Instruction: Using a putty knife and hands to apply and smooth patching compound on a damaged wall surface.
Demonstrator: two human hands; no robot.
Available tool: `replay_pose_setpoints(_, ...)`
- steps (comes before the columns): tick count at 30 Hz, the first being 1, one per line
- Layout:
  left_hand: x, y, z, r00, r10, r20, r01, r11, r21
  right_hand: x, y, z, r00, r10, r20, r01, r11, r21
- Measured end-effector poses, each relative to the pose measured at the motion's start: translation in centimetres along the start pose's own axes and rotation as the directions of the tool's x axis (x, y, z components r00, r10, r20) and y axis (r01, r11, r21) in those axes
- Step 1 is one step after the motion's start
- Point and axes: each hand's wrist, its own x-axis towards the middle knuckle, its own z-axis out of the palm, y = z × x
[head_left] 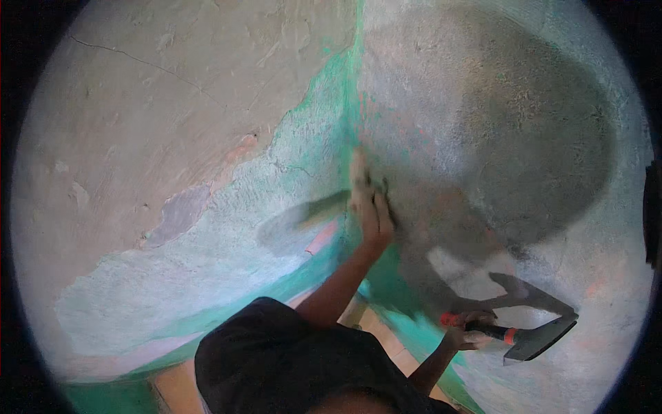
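My left hand (pixel 373 210) reaches up to the corner where two walls meet. Its fingers are stretched out and lie against or very close to the wall, with nothing visible in them. Lower and to the right, my right hand (pixel 472 333) is closed round the black handle of a wide-bladed scraper (pixel 545 339) with red bands at the handle's ends. The scraper's dark blade points right, beside the right wall (pixel 552 276); whether it touches the wall I cannot tell. Some fingers of the right hand are blurred.
The left wall (pixel 172 90) has bare grey-brown plaster above a whitish, green-tinged layer with a ragged edge. Green paint (pixel 386 276) runs low along both walls. A tan floor (pixel 178 386) shows below. Large shadows fall on the right wall.
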Motion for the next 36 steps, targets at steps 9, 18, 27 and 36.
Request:
replay_pose_setpoints(9,6.9,3.3,0.0,0.998,-0.067,0.012,0.068,0.995,-0.074,-0.6,3.6,-1.8,0.993,0.038,-0.110,-0.036,0.999,0.021)
replay_pose_setpoints(18,-7.9,-0.8,-1.9,0.803,-0.553,0.224,0.550,0.831,0.080,-0.6,1.1,-0.8,0.999,-0.016,0.033,0.014,0.999,0.048)
replay_pose_setpoints(27,3.5,0.8,-0.4,0.974,-0.184,0.128,0.196,0.977,-0.086,-0.3,0.9,-0.8,0.997,-0.070,-0.044,0.061,0.984,-0.167)
replay_pose_setpoints(36,-13.1,-1.5,-0.8,0.862,-0.440,0.253,0.441,0.896,0.055,-0.7,3.0,-0.6,0.984,-0.110,-0.141,0.088,0.985,-0.150)
